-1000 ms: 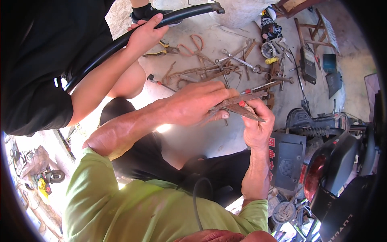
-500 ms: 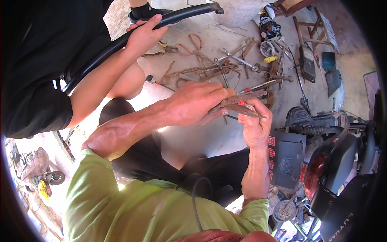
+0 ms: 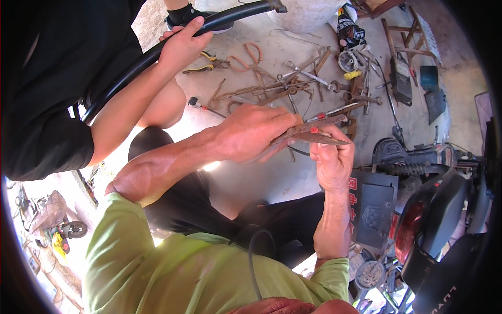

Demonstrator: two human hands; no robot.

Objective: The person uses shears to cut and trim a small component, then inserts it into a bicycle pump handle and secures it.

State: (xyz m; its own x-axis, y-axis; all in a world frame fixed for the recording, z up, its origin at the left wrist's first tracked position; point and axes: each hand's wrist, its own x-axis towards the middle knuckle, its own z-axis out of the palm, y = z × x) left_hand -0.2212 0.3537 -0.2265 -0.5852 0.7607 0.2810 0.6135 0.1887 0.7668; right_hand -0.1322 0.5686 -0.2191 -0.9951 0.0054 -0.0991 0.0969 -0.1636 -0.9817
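My left hand (image 3: 256,131) is closed around the handles of a rusty pair of shears (image 3: 327,138). The two pointed blades stick out to the right, spread apart. Between them, near the pivot, sits a small red tip (image 3: 314,130); what it belongs to is mostly hidden. Just under the blades is my right hand (image 3: 334,159), its fingers curled and pinched close to the red tip. A thin black cable (image 3: 299,152) runs between my hands, partly covered by them. Whether the right fingers hold that cable or the red-tipped piece is unclear.
Beside me on the left, another person's hand (image 3: 183,46) grips a black tube (image 3: 230,19). Yellow-handled pliers (image 3: 212,64), orange-handled scissors (image 3: 252,56) and several rusty wrenches (image 3: 361,98) lie on the floor. To the right stands a vehicle with a red tail light (image 3: 410,225).
The shear blades have drawn slightly closer together, and the lower blade has swung up. My right hand has shifted a little up and right. The left hand is nearly still.
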